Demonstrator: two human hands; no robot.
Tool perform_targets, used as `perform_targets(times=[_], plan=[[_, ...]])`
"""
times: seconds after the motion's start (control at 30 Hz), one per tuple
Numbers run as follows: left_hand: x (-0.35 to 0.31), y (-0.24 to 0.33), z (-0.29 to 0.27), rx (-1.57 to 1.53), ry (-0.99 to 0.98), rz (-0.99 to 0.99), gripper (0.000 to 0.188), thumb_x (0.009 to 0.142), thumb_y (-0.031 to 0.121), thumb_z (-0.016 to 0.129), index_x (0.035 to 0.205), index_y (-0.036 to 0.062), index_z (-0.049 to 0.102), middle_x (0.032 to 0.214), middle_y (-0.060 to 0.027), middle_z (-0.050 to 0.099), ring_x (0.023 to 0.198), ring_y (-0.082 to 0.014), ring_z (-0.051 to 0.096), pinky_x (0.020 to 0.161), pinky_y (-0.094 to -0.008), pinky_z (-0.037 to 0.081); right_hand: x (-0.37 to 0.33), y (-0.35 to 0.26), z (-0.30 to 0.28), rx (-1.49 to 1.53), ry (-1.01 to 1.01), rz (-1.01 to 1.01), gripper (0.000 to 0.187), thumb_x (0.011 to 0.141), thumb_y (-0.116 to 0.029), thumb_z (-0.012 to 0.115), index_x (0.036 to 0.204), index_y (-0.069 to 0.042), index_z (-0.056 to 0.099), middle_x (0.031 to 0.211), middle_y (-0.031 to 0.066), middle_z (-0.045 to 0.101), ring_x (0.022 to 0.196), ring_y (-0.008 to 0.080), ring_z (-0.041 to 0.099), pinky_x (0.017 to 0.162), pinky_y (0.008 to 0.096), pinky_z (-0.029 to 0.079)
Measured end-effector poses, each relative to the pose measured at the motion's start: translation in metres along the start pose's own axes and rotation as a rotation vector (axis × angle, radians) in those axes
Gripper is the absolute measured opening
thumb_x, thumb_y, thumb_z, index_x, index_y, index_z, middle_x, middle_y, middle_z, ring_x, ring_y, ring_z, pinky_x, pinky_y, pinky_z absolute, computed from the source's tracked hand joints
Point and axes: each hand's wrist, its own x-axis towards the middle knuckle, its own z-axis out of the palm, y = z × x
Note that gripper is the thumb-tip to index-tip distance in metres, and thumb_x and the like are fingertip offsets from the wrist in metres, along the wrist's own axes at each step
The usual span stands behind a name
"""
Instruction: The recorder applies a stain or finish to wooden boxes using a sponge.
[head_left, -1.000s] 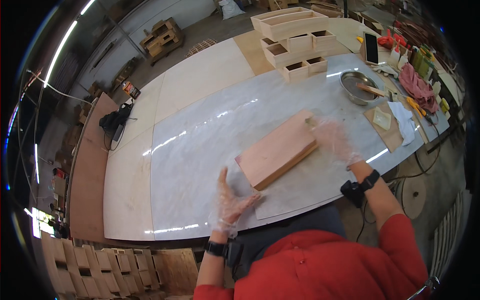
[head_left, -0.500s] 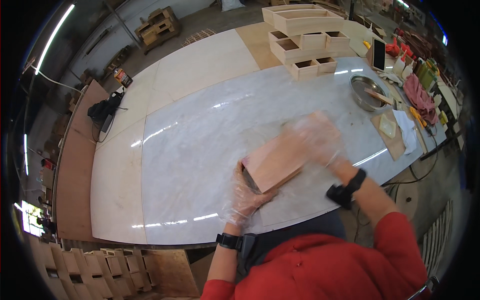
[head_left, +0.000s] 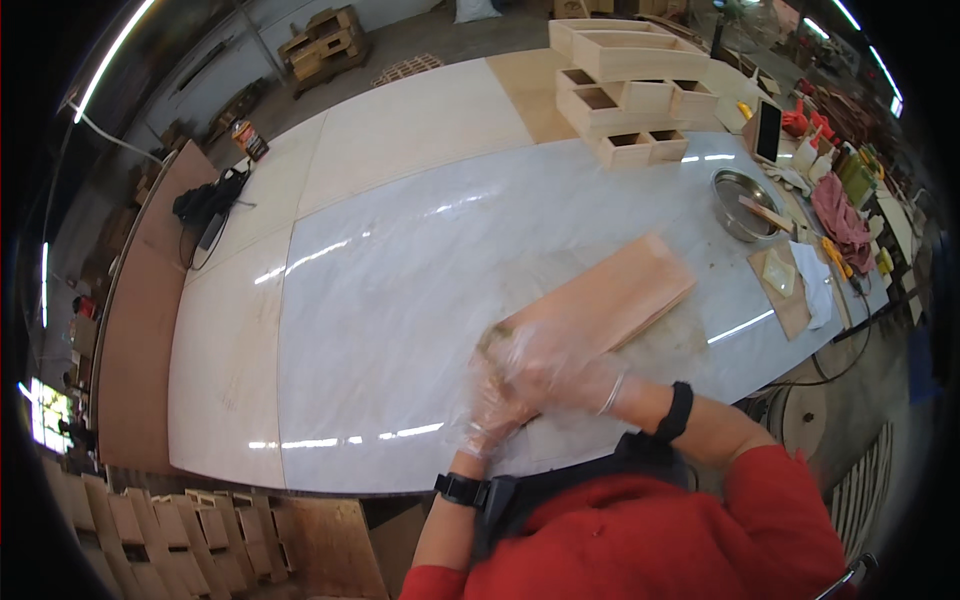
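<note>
Gloves [head_left: 480, 438] (clear and thin) cover the right hand [head_left: 548, 366] and left hand [head_left: 491, 402]. The right blurs over the near end of the block [head_left: 612, 290]; whether it grips anything, I cannot tell. The left sits against that same end, partly hidden, its hold equally unclear. The block slants forward and rightward from both. Farther right stands a bowl [head_left: 733, 191]; boxes [head_left: 650, 97] stand well ahead.
</note>
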Motion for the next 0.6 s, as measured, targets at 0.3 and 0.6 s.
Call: perform_targets(times=[0.3, 0.6], plan=[[-0.009, -0.018, -0.006, 0.139, -0.036, -0.036, 0.122, 0.052, 0.028, 0.094, 0.143, 0.0004, 0.017, 0.132, -0.0137, 0.039, 0.123, -0.0243, 0.042, 0.109, -0.036, 0.034, -0.092, 0.159, -0.055, -0.546, -0.097, 0.608, 0.019, 0.083, -0.014, 0.059, 0.099, -0.006, 0.065, 0.092, 0.0121, 0.065, 0.09, 0.0295, 0.064, 0.075, 0.0403, 0.051], [-0.012, -0.013, -0.004, 0.018, -0.073, -0.063, 0.122, 0.052, 0.023, 0.093, 0.143, 0.0025, 0.015, 0.133, -0.0121, 0.039, 0.123, -0.0228, 0.043, 0.109, -0.0358, 0.035, -0.118, 0.114, -0.031, -0.521, 0.324, 0.483, 0.012, 0.082, -0.018, 0.058, 0.084, -0.006, 0.062, 0.079, 0.0136, 0.062, 0.076, 0.03, 0.062, 0.062, 0.042, 0.049]])
